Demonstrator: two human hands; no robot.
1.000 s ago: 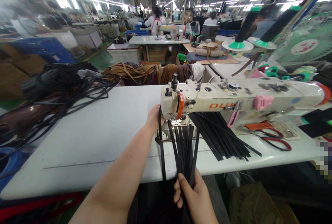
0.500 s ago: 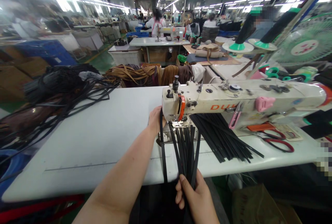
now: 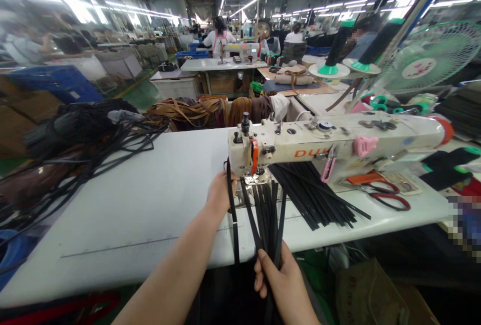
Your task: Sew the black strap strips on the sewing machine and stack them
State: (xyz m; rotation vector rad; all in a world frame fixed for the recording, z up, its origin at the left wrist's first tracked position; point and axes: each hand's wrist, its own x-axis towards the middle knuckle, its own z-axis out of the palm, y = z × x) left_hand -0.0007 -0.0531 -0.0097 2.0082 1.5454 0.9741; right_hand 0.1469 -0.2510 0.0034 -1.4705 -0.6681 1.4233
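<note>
Right hand clasping a bundle of black strips at the white table's near edge

The bundle fans forward from this grip; a loose pile of strips lies ahead and right of it, scissors farther right; ahead and left, the left hand has a lone strip across its fingers, its hold impossible to tell; just beyond stands the sewing machine.

Open tabletop left, sewing machine blocking ahead, straps and scissors crowding right
</note>
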